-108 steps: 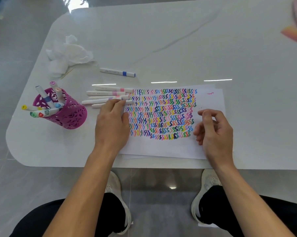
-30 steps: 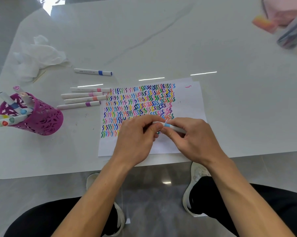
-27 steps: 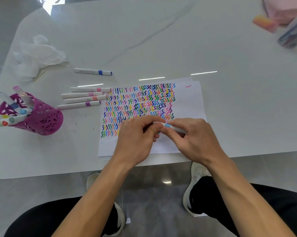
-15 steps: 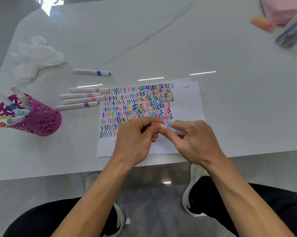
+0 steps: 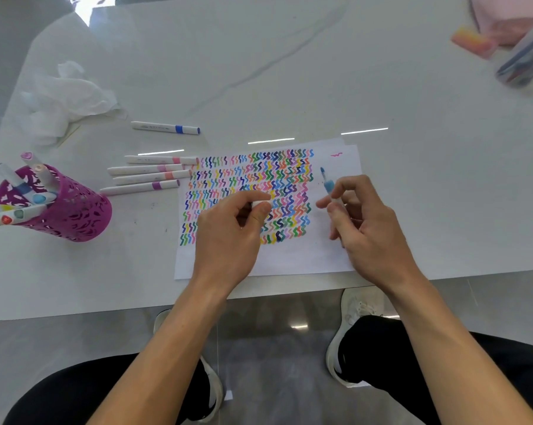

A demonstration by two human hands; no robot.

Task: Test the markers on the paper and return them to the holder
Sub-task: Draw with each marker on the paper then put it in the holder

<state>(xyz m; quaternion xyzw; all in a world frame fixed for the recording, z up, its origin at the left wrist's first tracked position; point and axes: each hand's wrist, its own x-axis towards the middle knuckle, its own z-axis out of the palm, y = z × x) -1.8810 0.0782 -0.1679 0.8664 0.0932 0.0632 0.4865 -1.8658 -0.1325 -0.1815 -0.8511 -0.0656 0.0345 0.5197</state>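
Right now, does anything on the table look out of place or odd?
Nothing looks spilled or broken. One blue-banded marker lies alone, apart from the four markers lined up beside the paper, and a crumpled tissue sits on the table to its left.

So the person is wearing black trousers (image 5: 449, 366), looking dark and plain on both legs right down to the ankles. They're rocking white sneakers: the right shoe (image 5: 361, 305) is showing its laces and a thick pale sole, while the left shoe (image 5: 217, 391) is only peeking out in bits from behind the arm. Both forearms (image 5: 167, 348) are showing bare up to the left hand (image 5: 228, 234) and right hand (image 5: 369, 228).
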